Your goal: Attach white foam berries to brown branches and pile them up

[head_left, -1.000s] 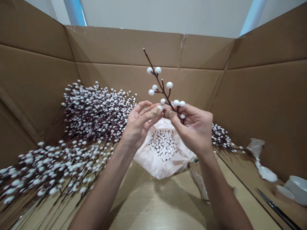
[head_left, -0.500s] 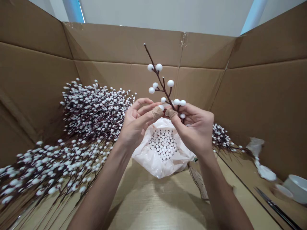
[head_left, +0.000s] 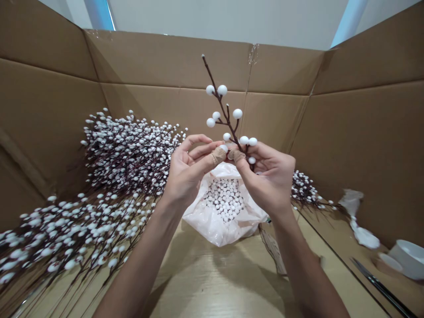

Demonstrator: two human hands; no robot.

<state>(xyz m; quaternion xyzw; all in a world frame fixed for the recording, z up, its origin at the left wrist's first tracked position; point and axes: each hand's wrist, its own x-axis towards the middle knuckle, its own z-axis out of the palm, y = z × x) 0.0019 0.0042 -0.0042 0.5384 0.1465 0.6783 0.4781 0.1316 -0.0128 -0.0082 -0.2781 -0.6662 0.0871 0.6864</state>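
My right hand pinches a brown artificial berry branch with several white berries on its twigs; the bare tip points up and to the left. Between the thumb and fingers of my left hand is a single white berry, held right beside the branch at my right thumb. Tan tape wraps both thumbs. Whether this berry sits on a twig is hidden by my fingers. Below my hands lies an open white plastic bag full of loose white berries.
Finished-looking berry branches pile up at the left, with more branches in front. Another bunch lies behind my right arm. At the right are scissors, a white cup and crumpled plastic. Cardboard walls surround the table.
The branch has tilted slightly, its upper tip shifting a little up and to the right. Both hands keep nearly the same place and grip.
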